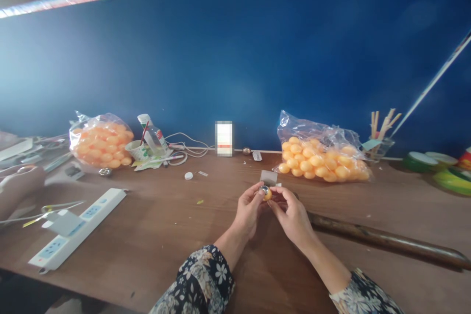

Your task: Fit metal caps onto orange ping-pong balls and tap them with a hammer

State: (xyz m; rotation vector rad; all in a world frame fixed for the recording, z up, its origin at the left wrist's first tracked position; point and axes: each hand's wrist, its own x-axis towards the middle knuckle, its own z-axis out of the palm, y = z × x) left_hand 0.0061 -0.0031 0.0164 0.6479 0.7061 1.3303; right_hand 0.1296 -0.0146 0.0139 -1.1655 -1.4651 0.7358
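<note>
A small orange ball (269, 196), like a ping-pong ball with a shiny silver patch on its top, is between my hands above the table's middle. The thumb and fingers of my left hand (246, 212) pinch it from the left. From the other side, the fingertips of my right hand (294, 217) close on its right edge; some of these fingers are hidden behind others. Just beyond the hands lies a small grey flat piece (269, 177). A long dark wooden rod (382, 240) stretches right from beside my right hand.
Clear bags of orange balls stand at the back right (324, 159) and back left (101, 142). A power strip (83, 228) lies left, near another person's hand (20, 189). A bottle (152, 135), paper cup (137, 149), cables, a blurred white upright object (224, 139) and tape rolls (421, 161) line the blue partition.
</note>
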